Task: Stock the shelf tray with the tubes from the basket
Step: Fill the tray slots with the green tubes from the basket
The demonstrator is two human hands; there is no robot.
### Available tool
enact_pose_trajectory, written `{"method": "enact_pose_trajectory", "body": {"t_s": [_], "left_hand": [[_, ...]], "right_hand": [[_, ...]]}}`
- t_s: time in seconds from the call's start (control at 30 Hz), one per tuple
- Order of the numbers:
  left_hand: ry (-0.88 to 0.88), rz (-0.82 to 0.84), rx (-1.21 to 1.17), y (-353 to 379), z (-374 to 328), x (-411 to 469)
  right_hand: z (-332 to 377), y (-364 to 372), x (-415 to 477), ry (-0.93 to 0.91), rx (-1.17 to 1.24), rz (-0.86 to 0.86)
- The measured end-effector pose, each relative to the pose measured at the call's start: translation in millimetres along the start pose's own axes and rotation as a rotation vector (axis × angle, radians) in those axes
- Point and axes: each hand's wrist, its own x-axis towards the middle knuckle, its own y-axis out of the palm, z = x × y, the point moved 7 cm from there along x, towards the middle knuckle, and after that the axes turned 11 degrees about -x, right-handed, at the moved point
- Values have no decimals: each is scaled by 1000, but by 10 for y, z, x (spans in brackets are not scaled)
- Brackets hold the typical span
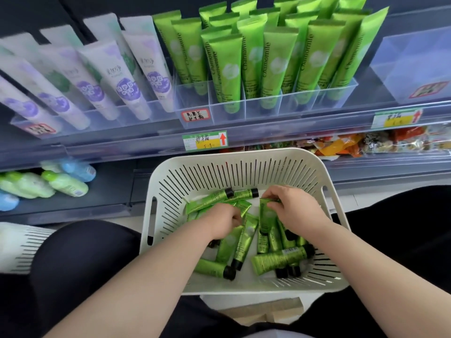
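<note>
Reaching into a white slotted basket (244,152) set between dark-clad knees, a person sorts through a loose heap of green Chamomile tubes (280,259) bound for the clear divided shelf tray (305,103) above. The tray already holds rows of the same tubes standing on their caps.

The tubes look light and small, with soft, squeezable laminate bodies, flat crimped tails and hard black screw caps. Their glossy skins are likely to slide against one another, so a firm hold is best taken across the flat crimp or round the stiffer shoulder by the cap. Squeezing mid-body would only dent them. None looks fragile, and a drop back into the basket should do no harm.

At left, the left hand (224,219) is sunk palm down in the middle of the pile, forearm angled in from the lower left. Its fingers (238,217) are curled under and touching the tubes. Whether they have actually closed on one cannot be told, as the knuckles hide the tips.

At right, the right hand (292,211) arches over the far side of the heap, wrist raised. Thumb and fingertips are pressed together on the crimped tail of one tube (267,218), which hangs cap down with its lower end among the others.

Purple-and-white tubes (102,76) fill the neighbouring tray to the left, well apart from the work. A yellow-and-green price label (205,140) sits on the shelf edge just above the basket.
</note>
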Motion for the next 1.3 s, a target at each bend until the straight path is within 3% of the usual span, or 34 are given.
{"method": "enact_pose_trajectory", "body": {"t_s": [0.13,0.43,0.73,0.97,1.3], "left_hand": [[35,-278,-201,-446,-85,-277],[251,-928,-291,-1523,-589,-1046],[401,-1282,-272,-2577,-1037,-1801],[410,-1369,-148,-3064,-1289,-1876],[301,-1155,140,-3177,-1310,-1221]], "right_hand": [[94,-186,27,-23,-15,-75],[500,-1066,71,-132,-92,-322],[1013,-2054,124,-237,-155,-584],[1272,-2350,220,-305,-261,-672],[1205,-2397,387,-337,-207,-688]]}}
